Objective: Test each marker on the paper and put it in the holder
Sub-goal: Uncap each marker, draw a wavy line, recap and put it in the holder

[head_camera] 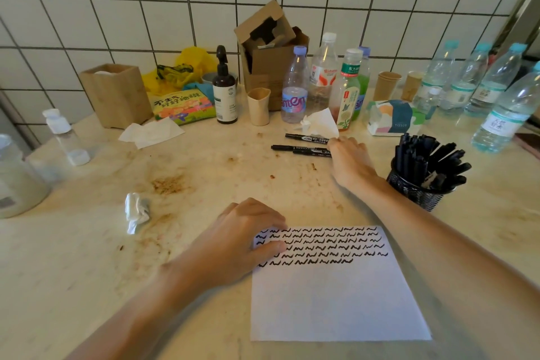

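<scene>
Fingers of left hand point(248, 238): lay flat on the top left corner of the scribbled white paper point(336, 295), covering that corner. Right hand point(349, 159): reached over three black markers point(301, 149) on the stained counter point(204, 172); fingertips hidden, grasp could not be told. Mesh holder point(418, 193): far right, crowded with black markers.
</scene>
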